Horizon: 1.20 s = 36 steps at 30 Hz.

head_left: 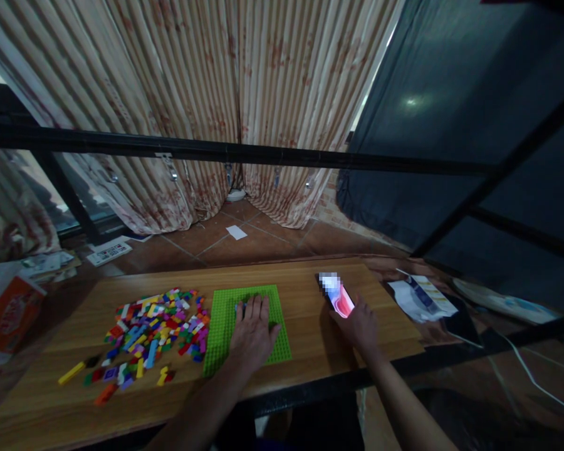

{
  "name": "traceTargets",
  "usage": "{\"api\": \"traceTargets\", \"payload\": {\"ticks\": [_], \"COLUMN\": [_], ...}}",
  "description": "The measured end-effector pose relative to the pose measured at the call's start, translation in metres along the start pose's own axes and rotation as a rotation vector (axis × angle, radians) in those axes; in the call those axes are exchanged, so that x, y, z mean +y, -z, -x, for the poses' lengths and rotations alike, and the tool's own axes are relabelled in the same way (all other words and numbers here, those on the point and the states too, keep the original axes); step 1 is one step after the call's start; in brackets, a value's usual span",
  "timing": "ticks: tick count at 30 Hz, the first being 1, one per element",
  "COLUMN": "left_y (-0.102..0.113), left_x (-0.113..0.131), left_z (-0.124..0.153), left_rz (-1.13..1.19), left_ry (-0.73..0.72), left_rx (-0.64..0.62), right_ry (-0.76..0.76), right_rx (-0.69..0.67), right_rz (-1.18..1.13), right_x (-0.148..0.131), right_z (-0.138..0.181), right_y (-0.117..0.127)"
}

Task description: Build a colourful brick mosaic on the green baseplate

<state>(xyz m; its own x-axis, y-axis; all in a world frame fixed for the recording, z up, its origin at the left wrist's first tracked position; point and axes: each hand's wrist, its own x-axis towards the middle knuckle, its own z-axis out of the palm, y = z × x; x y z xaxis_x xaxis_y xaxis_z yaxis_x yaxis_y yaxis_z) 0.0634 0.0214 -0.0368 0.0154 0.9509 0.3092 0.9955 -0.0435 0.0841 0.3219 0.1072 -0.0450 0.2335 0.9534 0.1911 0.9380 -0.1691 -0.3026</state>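
My left hand (254, 332) lies flat, fingers spread, on a green studded baseplate (225, 319) in the middle of a wooden table (301, 279). A small blue piece peeks out by its fingertips. To the left of the plate is a heap of several small coloured bricks (155, 326). My right hand (360, 326) rests on the near end of a lit phone (337, 294) lying on the table, fingers curled loosely over it.
A white paper packet (420, 297) and a dark flat object lie at the table's right end. An orange box (7, 313) and papers sit at the left. A black bar (263, 153) crosses the view; striped curtains hang behind, tiled floor beyond.
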Motion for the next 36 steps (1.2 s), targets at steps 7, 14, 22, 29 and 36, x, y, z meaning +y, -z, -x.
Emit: {"api": "traceTargets", "payload": {"ticks": [7,14,22,29,36], "left_y": [0.003,0.002,0.0,0.0,0.001], "left_x": [0.001,0.001,0.0,0.0,0.0], "left_z": [-0.001,-0.002,-0.002,-0.002,-0.002], "left_rz": [-0.002,-0.021,-0.05,-0.031,-0.018], "left_ry": [0.005,-0.006,-0.02,-0.014,-0.014], "left_rx": [-0.023,-0.023,-0.023,-0.017,-0.016], "right_ry": [0.062,0.326,0.334,0.317,0.437], "right_rx": [0.016,0.087,0.093,0.247,0.16], "right_rz": [-0.014,0.031,0.02,-0.136,-0.458], "right_x": [0.032,0.05,0.013,0.013,-0.018], "right_z": [0.032,0.034,-0.002,0.021,0.108], "right_y": [0.009,0.018,0.016,0.028,0.01]}}
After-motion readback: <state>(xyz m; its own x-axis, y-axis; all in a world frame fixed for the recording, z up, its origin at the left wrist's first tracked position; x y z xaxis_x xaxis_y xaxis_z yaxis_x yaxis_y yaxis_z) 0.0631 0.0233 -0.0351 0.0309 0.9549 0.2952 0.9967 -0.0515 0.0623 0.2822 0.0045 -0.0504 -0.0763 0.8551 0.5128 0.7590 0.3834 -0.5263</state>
